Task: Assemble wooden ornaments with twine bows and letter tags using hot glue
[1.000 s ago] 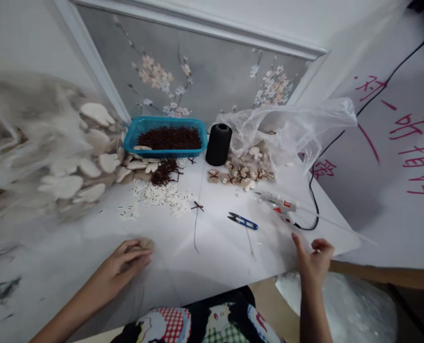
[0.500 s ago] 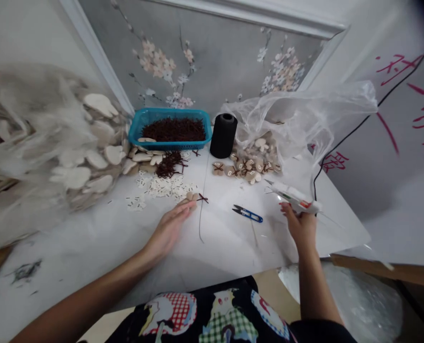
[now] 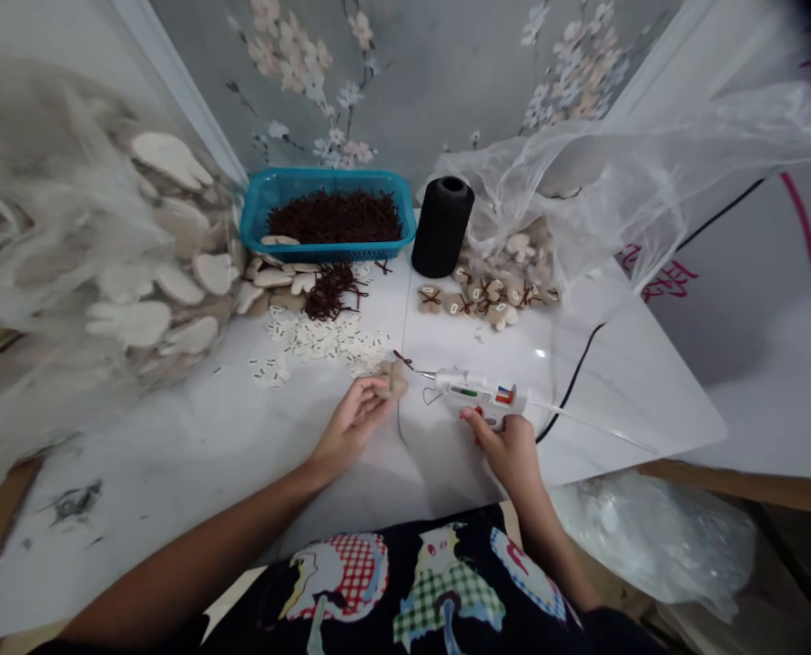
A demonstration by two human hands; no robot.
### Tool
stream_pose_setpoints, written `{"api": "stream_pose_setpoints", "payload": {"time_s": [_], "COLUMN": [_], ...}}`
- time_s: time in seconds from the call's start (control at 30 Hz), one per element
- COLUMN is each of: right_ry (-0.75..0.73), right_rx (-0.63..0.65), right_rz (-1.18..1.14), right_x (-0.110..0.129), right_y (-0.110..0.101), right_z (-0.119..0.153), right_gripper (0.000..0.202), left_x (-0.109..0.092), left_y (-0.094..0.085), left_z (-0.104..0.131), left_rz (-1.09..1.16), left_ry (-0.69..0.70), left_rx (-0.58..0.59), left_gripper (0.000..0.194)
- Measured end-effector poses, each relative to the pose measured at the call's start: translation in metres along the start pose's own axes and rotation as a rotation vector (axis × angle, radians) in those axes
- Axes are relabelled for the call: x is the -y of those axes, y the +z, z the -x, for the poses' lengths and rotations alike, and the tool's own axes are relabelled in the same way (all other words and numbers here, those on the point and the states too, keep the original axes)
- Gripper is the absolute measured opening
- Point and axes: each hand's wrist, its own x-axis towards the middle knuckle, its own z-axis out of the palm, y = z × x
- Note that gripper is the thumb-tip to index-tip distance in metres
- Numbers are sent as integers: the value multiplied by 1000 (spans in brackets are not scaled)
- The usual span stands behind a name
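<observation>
My left hand pinches a small beige felt piece by its left side, just above the table. A dark brown bow is at the upper edge of the piece; whether it is attached I cannot tell. Wrapped around the handle of a white hot glue gun is my right hand, thumb by the red trigger. The gun's metal nozzle points left, close beside the bow and felt piece. From its back end sticks a clear glue stick. The blue thread snips seen earlier are hidden now.
Small white labels lie scattered beyond my left hand. Behind stand a blue basket of brown bows and a black thread cone. Finished-looking beige pieces sit by a clear bag. A black cord trails right.
My right hand has brought the glue gun left, its nozzle now beside the felt piece. My left hand has turned and raised the felt piece slightly. The view has tilted down.
</observation>
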Motion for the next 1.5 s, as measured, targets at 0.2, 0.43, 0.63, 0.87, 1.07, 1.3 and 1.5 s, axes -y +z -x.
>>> {"api": "stream_pose_setpoints", "payload": {"time_s": [0.2,0.43,0.63,0.87,1.07,1.3,1.5], "right_ry": [38,9,-33,-37,-33,-44,-31], "right_rx": [-76,-91,-104,-59,-46,-45,-36], "right_rz": [195,228,260,247,244,257,270], "right_x": [1,2,4,4,4,2,1], "right_y": [7,9,11,11,10,9,9], "right_z": [-4,-2,-3,-4,-3,-4,-5], "right_gripper": [58,55,51,48,47,44,44], "left_x": [9,10,15,18,14,14,15], "left_y": [-2,-4,-4,-3,-2,-1,-1], "left_z": [2,3,3,4,4,4,4], "left_rz": [-54,-139,-200,-240,-203,-206,-213], "left_ry": [21,23,34,70,54,64,76], "left_rx": [120,157,159,154,169,176,168], "left_gripper": [31,35,35,33,33,34,34]}}
